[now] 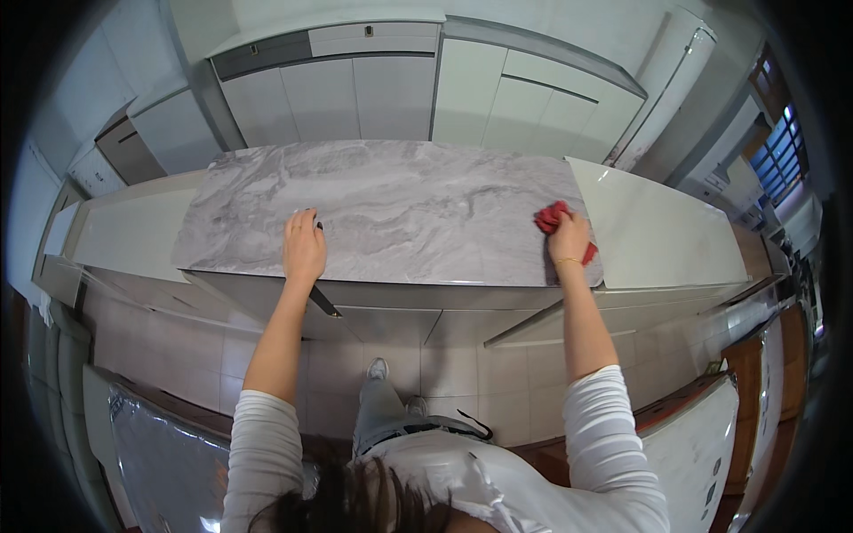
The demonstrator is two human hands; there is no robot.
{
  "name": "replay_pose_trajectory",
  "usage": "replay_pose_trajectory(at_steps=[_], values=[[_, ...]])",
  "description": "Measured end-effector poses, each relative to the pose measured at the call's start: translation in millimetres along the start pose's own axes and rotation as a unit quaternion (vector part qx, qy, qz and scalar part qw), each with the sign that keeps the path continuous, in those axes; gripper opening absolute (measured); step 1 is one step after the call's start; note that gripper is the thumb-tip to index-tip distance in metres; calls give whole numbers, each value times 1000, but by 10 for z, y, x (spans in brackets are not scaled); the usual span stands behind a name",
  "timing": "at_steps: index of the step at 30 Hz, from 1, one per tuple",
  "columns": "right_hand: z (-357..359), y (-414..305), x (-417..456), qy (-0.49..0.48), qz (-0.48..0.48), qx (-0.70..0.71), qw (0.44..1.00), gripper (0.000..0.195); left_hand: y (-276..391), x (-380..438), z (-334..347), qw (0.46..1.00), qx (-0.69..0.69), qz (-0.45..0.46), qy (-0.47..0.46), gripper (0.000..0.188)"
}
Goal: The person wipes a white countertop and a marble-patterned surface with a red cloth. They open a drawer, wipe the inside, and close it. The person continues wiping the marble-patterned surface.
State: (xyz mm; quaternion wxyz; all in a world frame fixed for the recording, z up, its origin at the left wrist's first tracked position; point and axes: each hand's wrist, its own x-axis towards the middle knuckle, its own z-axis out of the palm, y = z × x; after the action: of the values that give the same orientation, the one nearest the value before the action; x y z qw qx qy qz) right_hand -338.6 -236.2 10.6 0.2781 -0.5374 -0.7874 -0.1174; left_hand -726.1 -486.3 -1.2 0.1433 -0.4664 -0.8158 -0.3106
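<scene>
Before me lies a grey marble-patterned cabinet top (pixel 400 206) with a glossy surface. On its right part, close to the side edge, my right hand (pixel 570 234) grips a crumpled red cloth (pixel 552 216) against the surface. Some of the cloth shows on both sides of the hand; the rest is hidden under the palm. My left hand (pixel 304 243) rests on the left part of the top near its front edge, holding nothing, with its fingers extended and the thumb a little apart.
Pale cabinet tops adjoin the marble one on the left (pixel 133 226) and right (pixel 656 226). White cabinets (pixel 393 93) stand behind. Below the front edge a drawer or door panel (pixel 326 303) juts out. Plastic-wrapped furniture (pixel 166 460) and a white slab (pixel 696 446) flank me.
</scene>
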Motion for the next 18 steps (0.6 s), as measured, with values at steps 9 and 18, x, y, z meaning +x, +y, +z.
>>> replay_pose_trajectory(at_steps=[9,18], values=[[-114,-2685,-724,-85,-351,304,881,29,-130,-2,12,999,-45,-20,15,35],[63,-908,-48,-16,-270,165,949,29,-90,-52,-92,999,-15,-30,37,32]])
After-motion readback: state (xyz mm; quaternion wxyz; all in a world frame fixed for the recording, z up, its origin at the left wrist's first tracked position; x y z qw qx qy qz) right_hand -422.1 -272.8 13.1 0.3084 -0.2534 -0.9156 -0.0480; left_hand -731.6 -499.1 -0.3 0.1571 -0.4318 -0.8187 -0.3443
